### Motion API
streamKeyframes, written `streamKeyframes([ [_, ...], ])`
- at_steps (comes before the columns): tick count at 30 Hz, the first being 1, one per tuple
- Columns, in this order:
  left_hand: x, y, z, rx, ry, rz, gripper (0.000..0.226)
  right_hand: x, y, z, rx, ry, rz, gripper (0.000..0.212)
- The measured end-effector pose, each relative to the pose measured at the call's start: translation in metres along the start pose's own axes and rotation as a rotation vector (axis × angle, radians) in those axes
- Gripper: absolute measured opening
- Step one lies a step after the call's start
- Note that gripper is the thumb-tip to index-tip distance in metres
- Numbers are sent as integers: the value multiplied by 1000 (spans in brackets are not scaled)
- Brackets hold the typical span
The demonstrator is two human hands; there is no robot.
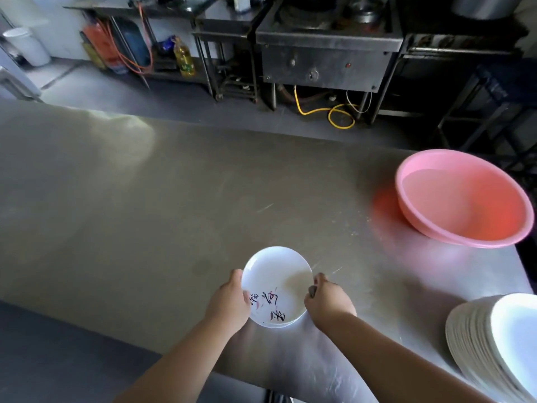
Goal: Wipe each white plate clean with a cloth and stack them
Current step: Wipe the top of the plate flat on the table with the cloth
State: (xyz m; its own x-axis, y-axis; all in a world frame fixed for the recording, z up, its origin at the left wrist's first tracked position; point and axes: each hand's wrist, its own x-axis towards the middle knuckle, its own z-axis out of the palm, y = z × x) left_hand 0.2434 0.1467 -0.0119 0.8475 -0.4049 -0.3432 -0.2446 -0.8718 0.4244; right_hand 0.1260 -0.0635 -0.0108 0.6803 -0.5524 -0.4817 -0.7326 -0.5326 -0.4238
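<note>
A white plate (276, 274) with dark brush-stroke markings lies near the front edge of the steel table (145, 213). My left hand (229, 301) grips its left rim, thumb over the edge. My right hand (328, 301) is curled at the plate's right rim and holds a small dark-grey bit of something, perhaps a cloth, mostly hidden in the fist. A tall stack of white plates (494, 344) leans at the lower right corner of the table.
A pink plastic basin (462, 199) holding water sits at the table's right side. Beyond the table stand steel stoves (325, 45), gas cylinders (98, 45), a yellow oil bottle (184, 58) and a white bin (27, 46).
</note>
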Motion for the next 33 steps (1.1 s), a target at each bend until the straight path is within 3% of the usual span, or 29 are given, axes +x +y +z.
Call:
streamKeyframes([
  [9, -15, 28, 12, -93, -44, 80, 33, -23, 39, -30, 109, 72, 64, 16],
  [14, -33, 64, 52, -219, -146, 113, 35, -52, 94, -45, 139, 112, 140, 16],
  [24, -75, 105, 128, -189, -263, 179, 31, -89, 187, -50, 131, 66, 241, 16],
  [33, -78, 107, 146, -99, -133, 246, 38, -91, 210, -50, 143, 114, 176, 13],
])
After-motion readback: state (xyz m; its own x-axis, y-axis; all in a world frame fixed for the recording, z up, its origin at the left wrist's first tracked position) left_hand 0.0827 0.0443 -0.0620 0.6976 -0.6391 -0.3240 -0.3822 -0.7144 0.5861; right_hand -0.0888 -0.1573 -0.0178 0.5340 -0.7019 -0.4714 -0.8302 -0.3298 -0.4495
